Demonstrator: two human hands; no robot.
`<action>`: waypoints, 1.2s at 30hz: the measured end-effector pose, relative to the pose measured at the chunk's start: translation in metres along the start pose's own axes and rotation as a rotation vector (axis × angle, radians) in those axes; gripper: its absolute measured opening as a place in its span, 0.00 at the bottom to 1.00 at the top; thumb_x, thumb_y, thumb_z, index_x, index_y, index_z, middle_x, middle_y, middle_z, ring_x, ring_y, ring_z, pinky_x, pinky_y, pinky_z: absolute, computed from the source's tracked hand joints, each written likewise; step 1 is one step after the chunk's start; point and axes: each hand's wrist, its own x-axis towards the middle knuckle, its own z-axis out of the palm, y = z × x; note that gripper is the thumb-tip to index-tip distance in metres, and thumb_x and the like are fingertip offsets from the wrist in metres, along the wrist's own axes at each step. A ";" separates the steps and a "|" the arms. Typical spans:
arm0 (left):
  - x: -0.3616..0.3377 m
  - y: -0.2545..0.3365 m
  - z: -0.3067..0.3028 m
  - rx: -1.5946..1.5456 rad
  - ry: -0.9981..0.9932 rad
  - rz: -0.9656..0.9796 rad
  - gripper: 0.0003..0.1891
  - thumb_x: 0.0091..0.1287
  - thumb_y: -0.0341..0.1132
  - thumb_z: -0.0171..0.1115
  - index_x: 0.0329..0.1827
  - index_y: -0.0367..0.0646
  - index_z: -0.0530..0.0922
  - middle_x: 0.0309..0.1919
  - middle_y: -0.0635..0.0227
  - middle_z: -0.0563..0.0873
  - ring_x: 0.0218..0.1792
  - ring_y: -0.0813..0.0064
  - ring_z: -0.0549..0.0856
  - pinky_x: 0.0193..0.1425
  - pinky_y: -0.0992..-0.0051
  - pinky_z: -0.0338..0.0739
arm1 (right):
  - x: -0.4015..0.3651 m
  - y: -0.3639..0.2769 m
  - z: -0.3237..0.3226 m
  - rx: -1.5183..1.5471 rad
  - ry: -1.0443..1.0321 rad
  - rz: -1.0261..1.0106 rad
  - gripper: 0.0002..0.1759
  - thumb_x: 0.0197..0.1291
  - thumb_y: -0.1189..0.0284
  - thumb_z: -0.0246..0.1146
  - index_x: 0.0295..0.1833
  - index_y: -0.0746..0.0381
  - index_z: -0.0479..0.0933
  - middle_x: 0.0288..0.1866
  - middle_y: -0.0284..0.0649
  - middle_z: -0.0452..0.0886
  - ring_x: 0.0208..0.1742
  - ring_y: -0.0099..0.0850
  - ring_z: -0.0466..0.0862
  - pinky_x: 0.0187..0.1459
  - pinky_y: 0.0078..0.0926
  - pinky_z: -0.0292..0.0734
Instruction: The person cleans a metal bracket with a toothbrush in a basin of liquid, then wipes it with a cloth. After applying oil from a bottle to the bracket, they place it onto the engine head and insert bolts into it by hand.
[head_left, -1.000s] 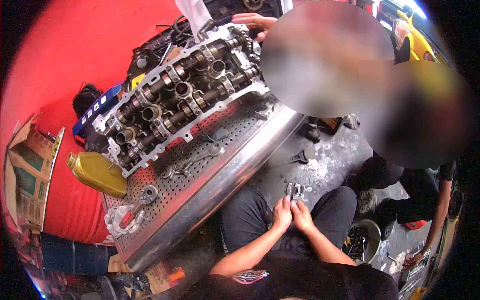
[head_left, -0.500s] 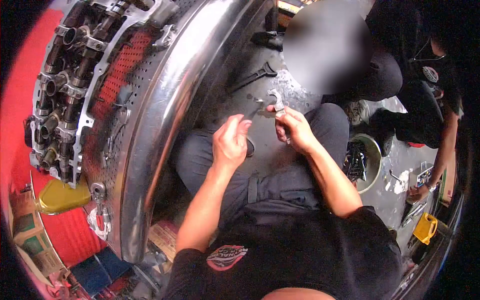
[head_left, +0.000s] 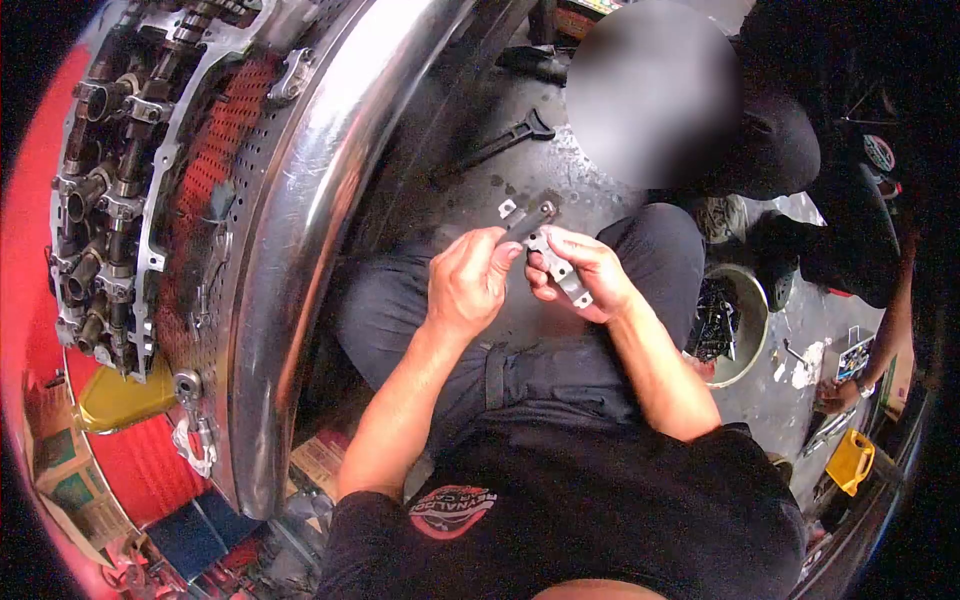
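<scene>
Above the person's lap, the left hand (head_left: pixel 465 285) is closed round a short dark metal rod (head_left: pixel 530 218), whose blunt end sticks out past the fingertips. Just beside it, the right hand (head_left: pixel 595 272) pinches a small cast-metal cap (head_left: pixel 568 284), pale grey and matt, with flat lugs; the rod lies across the cap's far end. Left of the grip curves the polished rounded edge of a perforated steel table (head_left: pixel 300 250), bearing a greasy cylinder head (head_left: pixel 105 190). Beyond the grip a black wrench (head_left: pixel 508 137) lies on stained concrete. Right of the grip stands a round bucket (head_left: pixel 745 345) of dark small parts.
</scene>
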 end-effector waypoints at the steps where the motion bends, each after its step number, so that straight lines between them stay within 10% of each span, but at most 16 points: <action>1: 0.001 0.001 -0.001 0.012 -0.004 0.003 0.11 0.66 0.37 0.65 0.40 0.36 0.79 0.32 0.54 0.85 0.33 0.52 0.85 0.36 0.62 0.79 | 0.001 0.001 0.001 0.048 -0.027 0.002 0.16 0.72 0.65 0.54 0.59 0.61 0.70 0.37 0.38 0.76 0.33 0.27 0.76 0.29 0.23 0.72; 9: 0.009 -0.005 -0.011 0.358 -0.023 0.114 0.12 0.67 0.40 0.64 0.33 0.40 0.77 0.26 0.59 0.84 0.26 0.55 0.83 0.30 0.60 0.76 | 0.002 0.003 0.023 -0.210 0.083 0.009 0.10 0.70 0.69 0.59 0.52 0.60 0.70 0.31 0.34 0.71 0.21 0.19 0.66 0.17 0.16 0.59; 16: -0.002 -0.001 -0.022 -0.542 -0.432 -0.681 0.20 0.76 0.45 0.53 0.30 0.39 0.78 0.14 0.73 0.73 0.18 0.83 0.72 0.24 0.75 0.67 | -0.006 0.000 0.026 -0.360 0.072 0.037 0.10 0.68 0.69 0.62 0.45 0.64 0.73 0.21 0.30 0.67 0.14 0.16 0.60 0.14 0.16 0.55; 19: -0.001 -0.001 -0.022 -0.420 -0.395 -0.609 0.19 0.75 0.43 0.54 0.28 0.39 0.77 0.13 0.68 0.75 0.17 0.76 0.75 0.25 0.72 0.69 | -0.005 0.001 0.029 -0.375 0.100 0.059 0.10 0.68 0.68 0.62 0.46 0.64 0.73 0.22 0.30 0.67 0.14 0.16 0.60 0.14 0.16 0.55; 24: 0.002 -0.015 -0.003 0.379 -0.039 0.202 0.11 0.64 0.35 0.65 0.28 0.43 0.72 0.20 0.61 0.80 0.23 0.61 0.83 0.26 0.63 0.78 | 0.000 0.012 0.020 -0.295 0.211 -0.006 0.07 0.69 0.70 0.60 0.46 0.62 0.72 0.26 0.31 0.69 0.16 0.16 0.62 0.15 0.17 0.57; 27: -0.007 -0.021 0.012 0.279 0.005 0.122 0.12 0.68 0.37 0.61 0.28 0.42 0.73 0.19 0.60 0.80 0.20 0.60 0.81 0.24 0.66 0.76 | -0.002 0.009 0.016 -0.310 0.233 0.020 0.07 0.69 0.70 0.60 0.46 0.62 0.71 0.28 0.31 0.70 0.16 0.17 0.62 0.15 0.17 0.57; 33: -0.005 -0.006 -0.020 -0.792 -0.559 -0.836 0.22 0.76 0.48 0.51 0.31 0.38 0.76 0.14 0.73 0.72 0.14 0.79 0.71 0.20 0.76 0.65 | -0.010 -0.005 0.018 -0.413 0.118 0.107 0.10 0.67 0.69 0.63 0.46 0.64 0.74 0.25 0.31 0.69 0.15 0.16 0.62 0.15 0.17 0.56; 36: -0.011 -0.006 -0.008 -0.685 -0.446 -0.732 0.21 0.76 0.48 0.52 0.31 0.38 0.76 0.15 0.73 0.74 0.15 0.79 0.72 0.20 0.72 0.66 | -0.012 -0.004 0.014 -0.425 0.117 0.091 0.10 0.67 0.69 0.63 0.46 0.64 0.74 0.25 0.31 0.69 0.15 0.16 0.61 0.15 0.17 0.56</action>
